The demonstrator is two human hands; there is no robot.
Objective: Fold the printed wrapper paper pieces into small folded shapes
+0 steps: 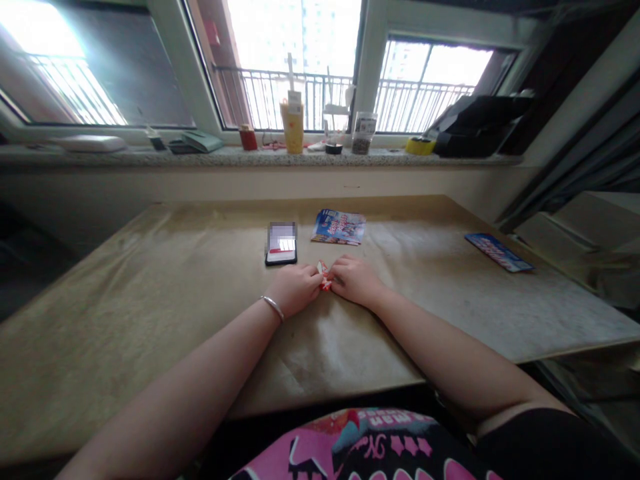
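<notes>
In the head view, a small red-and-white piece (325, 284) lies on the desk (150, 300), between the far and near edges and roughly midway between the left and right ones. The left hand (296, 288) has its grip closed on the piece's left side, the right hand (357, 281) on its right side; finger and thumb look pinched there, though the exact contact is hidden.

It looks like folded paper or thin wrapping, so I judge it very light, easily bent, and likelier to crease or tear than to break. A printed, glossy surface might slip a little. The best hold would be fingertips at opposite edges, gently, with the desk as backing.

The visible part is longest from the far edge towards the near edge, its far end leaning slightly to the left. Since fingers cover both sides, I cannot tell whether that is its true long axis, nor which end is its front.

Beyond the left hand lies a phone (281, 252); a stack of printed cards (340, 227) sits nearer the far edge, and another card (499, 252) near the right edge.
</notes>
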